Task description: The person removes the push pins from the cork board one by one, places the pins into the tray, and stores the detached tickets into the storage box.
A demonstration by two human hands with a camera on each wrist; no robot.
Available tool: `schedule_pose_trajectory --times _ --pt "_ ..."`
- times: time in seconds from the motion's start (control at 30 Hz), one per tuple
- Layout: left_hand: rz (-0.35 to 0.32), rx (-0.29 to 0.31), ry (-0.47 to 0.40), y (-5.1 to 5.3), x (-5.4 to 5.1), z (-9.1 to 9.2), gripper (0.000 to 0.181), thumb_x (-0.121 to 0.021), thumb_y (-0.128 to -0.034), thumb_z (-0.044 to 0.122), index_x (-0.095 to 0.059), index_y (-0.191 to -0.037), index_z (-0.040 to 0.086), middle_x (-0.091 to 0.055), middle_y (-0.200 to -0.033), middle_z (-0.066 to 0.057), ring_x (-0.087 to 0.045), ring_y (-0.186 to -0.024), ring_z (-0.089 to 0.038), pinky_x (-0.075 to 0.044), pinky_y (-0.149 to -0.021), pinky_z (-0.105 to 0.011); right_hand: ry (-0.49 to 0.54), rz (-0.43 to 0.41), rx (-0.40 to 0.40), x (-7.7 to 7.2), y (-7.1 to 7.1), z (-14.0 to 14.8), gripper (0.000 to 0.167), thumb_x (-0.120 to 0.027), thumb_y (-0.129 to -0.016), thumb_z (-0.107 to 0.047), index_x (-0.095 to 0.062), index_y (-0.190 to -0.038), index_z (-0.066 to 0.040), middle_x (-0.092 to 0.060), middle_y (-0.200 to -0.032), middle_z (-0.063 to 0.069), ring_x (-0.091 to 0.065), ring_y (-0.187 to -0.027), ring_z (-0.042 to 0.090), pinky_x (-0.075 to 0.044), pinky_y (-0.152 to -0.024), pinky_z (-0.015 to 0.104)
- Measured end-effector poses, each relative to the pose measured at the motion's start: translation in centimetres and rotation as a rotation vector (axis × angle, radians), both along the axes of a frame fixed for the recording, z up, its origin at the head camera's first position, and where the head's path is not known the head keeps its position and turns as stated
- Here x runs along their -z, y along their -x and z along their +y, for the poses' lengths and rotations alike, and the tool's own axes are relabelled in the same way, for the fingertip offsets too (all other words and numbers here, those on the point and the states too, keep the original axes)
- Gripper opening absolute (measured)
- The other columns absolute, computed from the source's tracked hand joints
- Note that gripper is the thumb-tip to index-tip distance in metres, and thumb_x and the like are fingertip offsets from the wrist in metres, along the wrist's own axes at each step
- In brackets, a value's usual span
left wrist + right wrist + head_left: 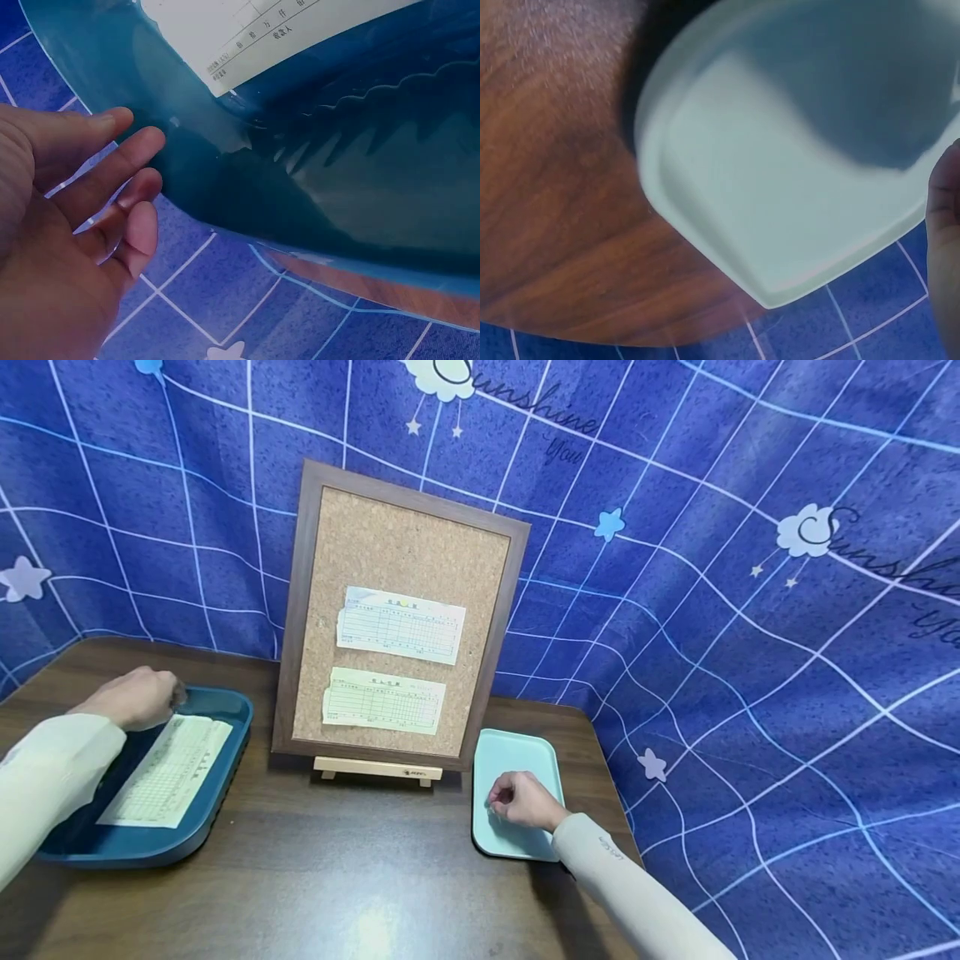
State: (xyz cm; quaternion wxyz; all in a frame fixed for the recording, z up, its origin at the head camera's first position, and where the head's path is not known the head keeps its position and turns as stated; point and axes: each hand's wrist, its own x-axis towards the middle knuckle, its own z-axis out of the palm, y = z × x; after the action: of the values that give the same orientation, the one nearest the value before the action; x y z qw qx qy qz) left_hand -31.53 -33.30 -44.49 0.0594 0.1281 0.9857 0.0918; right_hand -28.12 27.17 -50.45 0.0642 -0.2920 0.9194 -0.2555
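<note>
My left hand (138, 697) hovers over the back left of the dark blue tray (243, 727), beside paper slips (171, 770) lying in it. In the left wrist view, that hand (90, 195) has loosely bent, spread fingers holding nothing, apart from the paper (247, 45). My right hand (528, 800) is over the pale green tray (513, 743), thumb and forefinger curled towards each other; whether a small thing is between them cannot be told. Only part of this hand (945, 217) shows at the right wrist view's edge, by the tray (742, 187).
A framed cork board (412, 543) leans on a wooden stand (378, 768) between the trays, bearing a blue-printed slip (401, 625) and, below it, a green-printed slip (384, 700). Behind the brown table (337, 877) hangs a blue patterned curtain (675, 635).
</note>
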Motion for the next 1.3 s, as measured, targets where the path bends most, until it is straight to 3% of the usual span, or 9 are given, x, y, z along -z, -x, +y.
schedule_pose_trajectory --times 0.1,0.23,0.33,0.43,0.63,0.93,1.1,1.3 --pt "0.012 -0.002 -0.002 -0.1 -0.1 0.1 0.018 -0.055 -0.0769 -0.009 -0.067 -0.088 -0.001 -0.056 -0.077 -0.011 -0.047 -0.068 -0.023 -0.043 -0.062 -0.042 0.011 0.024 0.001 -0.4 0.3 -0.1 0.008 -0.07 -0.076 -0.005 -0.068 -0.076 -0.012 -0.059 -0.07 -0.012 -0.054 -0.063 0.003 -0.047 -0.059 0.022" --pt "0.045 0.015 -0.01 -0.1 -0.3 0.6 0.015 -0.051 -0.0811 -0.006 -0.063 -0.076 0.003 -0.05 -0.068 -0.005 -0.044 -0.063 -0.021 -0.038 -0.057 -0.038 0.04 0.084 0.014 -1.3 0.4 -0.3 0.006 -0.069 -0.076 -0.005 -0.068 -0.077 -0.011 -0.059 -0.072 -0.01 -0.057 -0.066 0.007 -0.047 -0.061 0.023" --pt "0.102 0.034 -0.025 0.0 -0.7 1.0 0.012 -0.053 -0.0827 -0.002 -0.064 -0.077 0.0 -0.057 -0.07 -0.01 -0.053 -0.066 -0.026 -0.043 -0.06 -0.042 0.057 0.181 0.03 -1.9 0.6 -0.4 0.004 -0.068 -0.077 -0.007 -0.068 -0.078 -0.011 -0.059 -0.074 -0.009 -0.059 -0.069 0.014 -0.046 -0.061 0.023" --pt "0.148 0.032 -0.059 0.1 -1.3 1.4 0.015 -0.059 -0.0832 0.003 -0.066 -0.092 -0.007 -0.065 -0.085 -0.019 -0.06 -0.08 -0.037 -0.045 -0.072 -0.053 0.078 0.303 0.04 -2.5 0.9 -0.5 0.005 -0.068 -0.076 -0.008 -0.068 -0.081 -0.011 -0.059 -0.076 -0.007 -0.059 -0.071 0.02 -0.045 -0.06 0.024" --pt "0.147 0.005 -0.129 0.1 -2.0 2.5 0.021 -0.06 -0.0863 0.008 -0.065 -0.101 -0.007 -0.064 -0.094 -0.023 -0.056 -0.091 -0.043 -0.041 -0.078 -0.058 0.131 0.464 0.047 -3.1 1.2 -0.7 0.012 -0.068 -0.077 -0.005 -0.066 -0.087 -0.011 -0.06 -0.078 -0.004 -0.057 -0.072 0.016 -0.047 -0.06 0.025" --pt "0.163 0.067 -0.229 -0.4 -3.6 5.0 0.018 -0.061 -0.0884 0.007 -0.064 -0.101 -0.005 -0.064 -0.086 -0.011 -0.06 -0.077 -0.026 -0.048 -0.068 -0.048 0.169 0.567 0.061 -4.0 1.5 -1.1 0.014 -0.068 -0.077 -0.005 -0.065 -0.089 -0.012 -0.059 -0.079 -0.001 -0.055 -0.074 0.015 -0.047 -0.059 0.025" --pt "0.211 0.12 -0.243 -0.7 -4.1 5.9 0.016 -0.062 -0.0879 0.007 -0.066 -0.1 -0.003 -0.064 -0.083 -0.005 -0.06 -0.075 -0.021 -0.048 -0.067 -0.045 0.196 0.578 0.044 -4.8 1.9 -1.4 0.013 -0.068 -0.077 -0.004 -0.064 -0.088 -0.01 -0.06 -0.08 0.002 -0.055 -0.075 0.016 -0.049 -0.06 0.034" --pt "0.236 0.112 -0.245 -0.8 -4.5 6.4 0.015 -0.062 -0.0876 0.007 -0.066 -0.099 -0.001 -0.063 -0.082 -0.004 -0.059 -0.073 -0.019 -0.049 -0.065 -0.042 0.227 0.609 0.024 -6.1 2.3 -1.9 0.011 -0.067 -0.079 -0.005 -0.064 -0.089 -0.008 -0.061 -0.082 0.0 -0.054 -0.077 0.014 -0.049 -0.062 0.037"
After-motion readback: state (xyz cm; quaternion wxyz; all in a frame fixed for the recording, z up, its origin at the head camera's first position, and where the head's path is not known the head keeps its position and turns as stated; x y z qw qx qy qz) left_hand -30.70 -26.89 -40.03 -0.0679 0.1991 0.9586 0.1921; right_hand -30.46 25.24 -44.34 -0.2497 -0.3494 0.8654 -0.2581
